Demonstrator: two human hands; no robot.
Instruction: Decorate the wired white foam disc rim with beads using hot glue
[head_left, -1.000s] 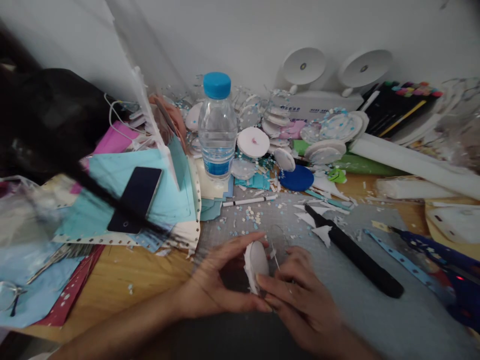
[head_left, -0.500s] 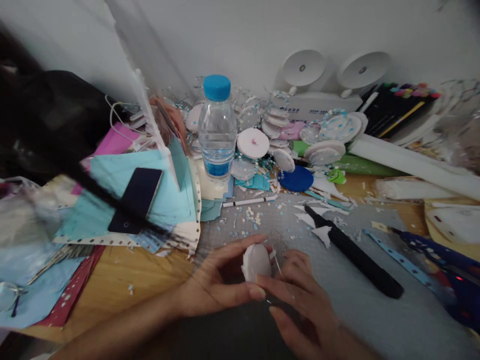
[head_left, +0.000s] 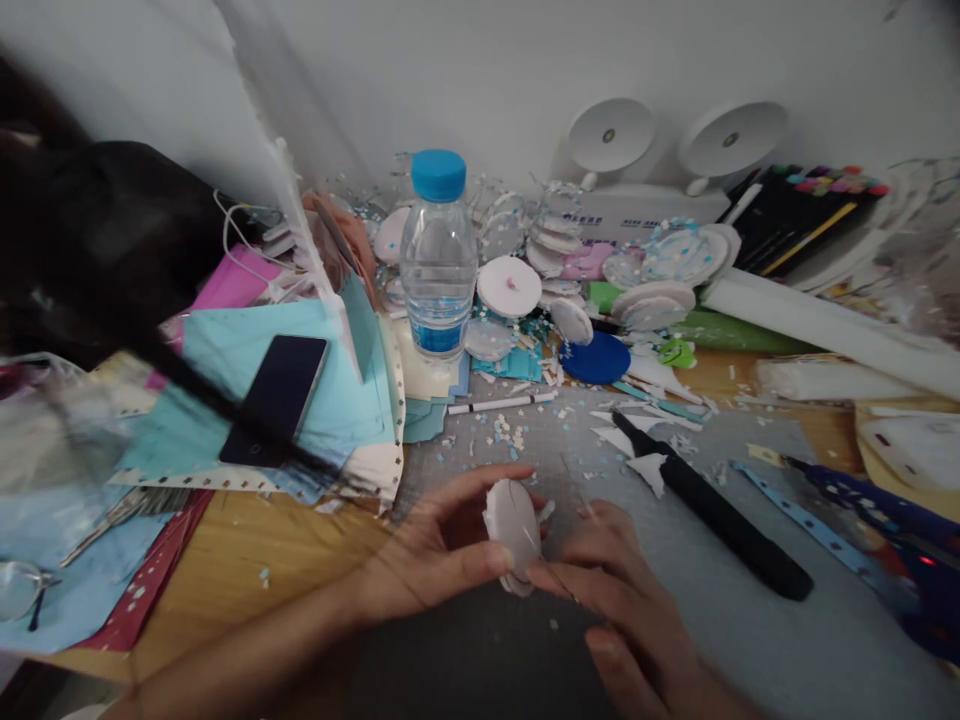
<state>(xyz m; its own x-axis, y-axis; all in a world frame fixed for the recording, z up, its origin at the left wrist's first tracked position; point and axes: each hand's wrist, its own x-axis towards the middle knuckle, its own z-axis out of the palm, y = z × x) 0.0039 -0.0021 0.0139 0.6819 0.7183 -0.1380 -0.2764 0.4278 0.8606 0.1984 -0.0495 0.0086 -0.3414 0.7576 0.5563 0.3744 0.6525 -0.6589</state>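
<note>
A small white round disc with a ragged edge is pinched between the thumb and fingers of my left hand, tilted upright above the grey cutting mat. My right hand is smeared by motion. Its index finger reaches to the disc's lower right edge, and its thumb hangs apart below. A thin strand crosses near that fingertip; I cannot make out what it is. Beyond my hands, a black-handled craft knife and paper scraps lie on the mat.
A water bottle stands behind the mat, beside several white discs. A phone rests on light blue paper at left. A dark blue glue gun lies at right. A blurred dark strand crosses the left side.
My right hand has shifted slightly right and down, and its thumb has moved away from the disc. The disc has turned a little in my left hand.
</note>
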